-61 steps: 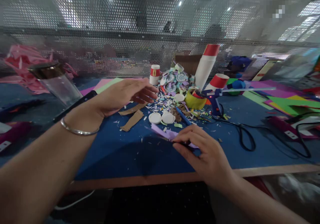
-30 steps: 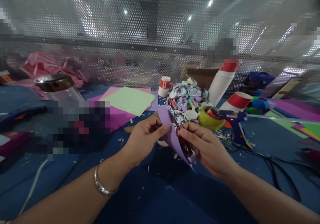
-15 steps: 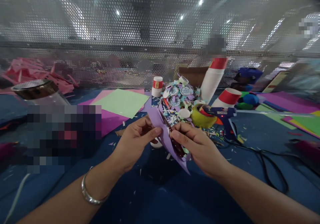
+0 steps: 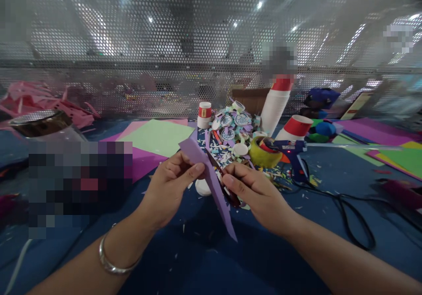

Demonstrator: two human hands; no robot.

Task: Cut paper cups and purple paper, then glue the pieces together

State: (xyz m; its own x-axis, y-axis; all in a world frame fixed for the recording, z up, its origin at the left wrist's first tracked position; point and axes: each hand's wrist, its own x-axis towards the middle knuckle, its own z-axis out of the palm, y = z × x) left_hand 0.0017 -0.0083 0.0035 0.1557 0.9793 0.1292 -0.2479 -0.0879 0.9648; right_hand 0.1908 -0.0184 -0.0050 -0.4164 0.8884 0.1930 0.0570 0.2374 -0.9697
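Left grip [image 4: 169, 187] pinching a purple paper strip [image 4: 215, 187], right grip [image 4: 260, 194] closed on dark-red-handled scissors [image 4: 232, 198]

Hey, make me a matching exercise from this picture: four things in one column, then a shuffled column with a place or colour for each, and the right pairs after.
Things
1. Purple strip
2. Glue gun
3. Scissors
4. Bangle

Place or colour
A. in the right hand
B. silver
C. in the left hand
D. blue, with a small red light

Right pairs: 1-C, 2-D, 3-A, 4-B
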